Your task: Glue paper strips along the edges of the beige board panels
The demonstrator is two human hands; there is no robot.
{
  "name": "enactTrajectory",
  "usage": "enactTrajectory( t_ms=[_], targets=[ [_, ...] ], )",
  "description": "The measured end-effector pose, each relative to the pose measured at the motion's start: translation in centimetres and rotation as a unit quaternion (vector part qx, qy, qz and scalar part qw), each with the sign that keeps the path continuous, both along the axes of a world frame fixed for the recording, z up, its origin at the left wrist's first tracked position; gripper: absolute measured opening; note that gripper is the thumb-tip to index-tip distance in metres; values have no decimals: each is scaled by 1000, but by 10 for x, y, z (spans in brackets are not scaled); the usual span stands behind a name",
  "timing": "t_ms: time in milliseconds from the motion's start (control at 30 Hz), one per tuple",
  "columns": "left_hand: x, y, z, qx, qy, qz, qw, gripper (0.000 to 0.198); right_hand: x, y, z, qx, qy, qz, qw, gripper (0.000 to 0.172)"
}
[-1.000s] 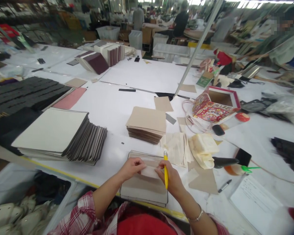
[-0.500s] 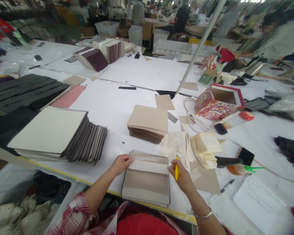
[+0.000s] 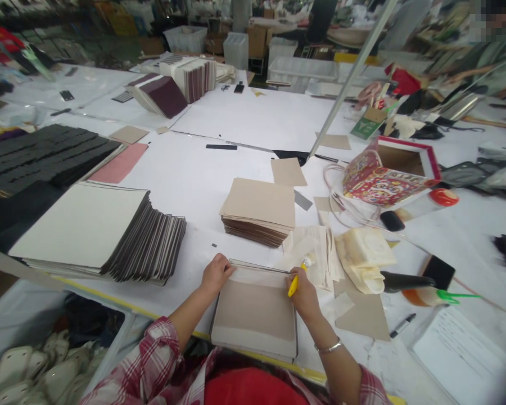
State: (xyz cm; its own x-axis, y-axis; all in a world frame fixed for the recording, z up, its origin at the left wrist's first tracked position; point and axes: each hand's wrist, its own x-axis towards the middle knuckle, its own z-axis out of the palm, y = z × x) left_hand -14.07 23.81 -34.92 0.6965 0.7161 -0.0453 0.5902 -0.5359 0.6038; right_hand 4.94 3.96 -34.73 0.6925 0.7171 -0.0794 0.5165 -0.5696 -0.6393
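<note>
Reaching the far edge of the panel [image 3: 255, 315], the pale strip [image 3: 259, 277] now covers the band exposed 0.5 s ago, seemingly aligned. The left hand [image 3: 216, 274] bunches at its left end, pinch unclear; the right hand [image 3: 305, 293] clasps the yellow brush [image 3: 294, 286].

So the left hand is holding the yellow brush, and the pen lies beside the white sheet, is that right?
Not quite: in the head view, the right hand holds the yellow brush, not the left hand. The pen does lie beside the white sheet.
</note>
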Motion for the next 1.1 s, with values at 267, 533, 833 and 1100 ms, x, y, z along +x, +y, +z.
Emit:
enactTrajectory(
  t_ms=[267, 533, 833, 1100],
  targets=[
    [0, -1, -4, -4, -37, 17, 999, 19, -3, 3, -1, -5, -17, -21, 1000, 25],
    [2, 1, -7, -16, -25, 52, 998, 16, 0, 6, -1, -38, -35, -8, 999, 27],
    [2, 3, -12, -31, -55, 41, 997, 19, 0, 7, 5, -49, -30, -10, 998, 26],
    [2, 7, -19, -41, -50, 32, 997, 23, 1, 7, 5, -54, -16, -14, 998, 26]
  ],
)
